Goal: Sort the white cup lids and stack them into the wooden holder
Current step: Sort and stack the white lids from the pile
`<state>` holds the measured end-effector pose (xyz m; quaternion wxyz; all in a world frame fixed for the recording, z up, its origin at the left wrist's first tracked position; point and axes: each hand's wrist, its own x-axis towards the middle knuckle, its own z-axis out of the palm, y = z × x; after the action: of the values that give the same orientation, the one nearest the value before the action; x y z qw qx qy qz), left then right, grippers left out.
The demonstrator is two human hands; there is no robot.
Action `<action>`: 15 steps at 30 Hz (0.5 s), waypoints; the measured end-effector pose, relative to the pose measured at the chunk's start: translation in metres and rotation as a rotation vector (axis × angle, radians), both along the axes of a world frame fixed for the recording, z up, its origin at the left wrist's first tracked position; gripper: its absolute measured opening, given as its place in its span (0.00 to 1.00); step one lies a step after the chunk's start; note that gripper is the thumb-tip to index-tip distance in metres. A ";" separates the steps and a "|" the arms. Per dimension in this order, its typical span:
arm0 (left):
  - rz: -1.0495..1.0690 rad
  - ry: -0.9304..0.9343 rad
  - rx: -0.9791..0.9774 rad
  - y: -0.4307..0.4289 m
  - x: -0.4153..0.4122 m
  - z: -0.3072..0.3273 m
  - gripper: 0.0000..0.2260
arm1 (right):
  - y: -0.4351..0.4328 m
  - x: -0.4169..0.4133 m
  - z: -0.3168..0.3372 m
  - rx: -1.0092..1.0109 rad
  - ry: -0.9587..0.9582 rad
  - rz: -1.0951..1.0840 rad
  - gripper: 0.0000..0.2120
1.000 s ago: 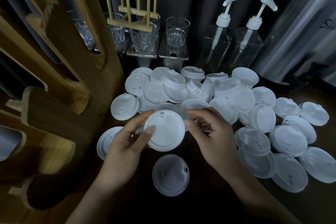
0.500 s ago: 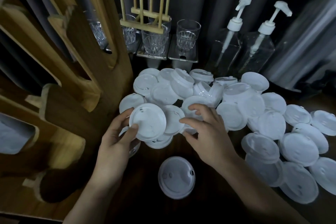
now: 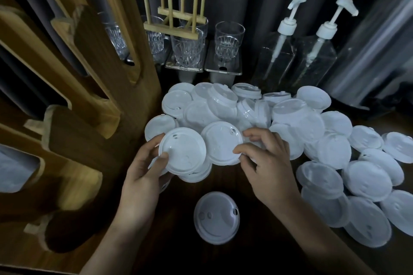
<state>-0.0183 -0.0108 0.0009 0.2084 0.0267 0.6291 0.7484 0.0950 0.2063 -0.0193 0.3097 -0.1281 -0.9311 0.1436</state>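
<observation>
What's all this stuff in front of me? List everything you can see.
loose lids: a few dozen, white, heaped across the table's middle and right
lone lid: one, white, by itself near the front
wooden holder: one, light brown, standing at left
peg rack: one, pale wood, at the back among the glasses
glasses: several, clear, back row
pump bottles: two, clear with white pumps, back right
metal vessel: one, silvery, far right, blurred
table: one, dark brown, under everything
left hand: grips held lid, white
right hand: pinches second lid, white, at its edge
</observation>
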 end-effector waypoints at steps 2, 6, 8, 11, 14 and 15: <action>0.001 -0.001 0.008 0.002 0.001 0.001 0.14 | 0.005 0.002 0.000 -0.016 0.017 -0.001 0.12; -0.010 0.010 -0.001 0.005 0.001 0.002 0.14 | 0.011 0.007 0.001 -0.084 0.061 0.017 0.11; -0.019 0.018 -0.008 0.005 0.001 0.001 0.14 | 0.011 0.011 0.003 -0.087 0.064 -0.003 0.11; -0.019 0.019 0.004 0.005 0.000 -0.001 0.14 | 0.011 0.016 0.008 -0.071 0.056 -0.034 0.09; -0.035 0.019 0.006 0.006 0.000 -0.003 0.14 | 0.009 0.016 0.014 -0.049 0.079 0.029 0.07; -0.041 0.014 0.010 0.007 0.000 -0.003 0.14 | 0.007 0.016 0.015 -0.048 0.089 0.063 0.06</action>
<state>-0.0179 -0.0038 -0.0026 0.2191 0.0460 0.6260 0.7470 0.1105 0.2133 -0.0042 0.3431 -0.0997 -0.9162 0.1812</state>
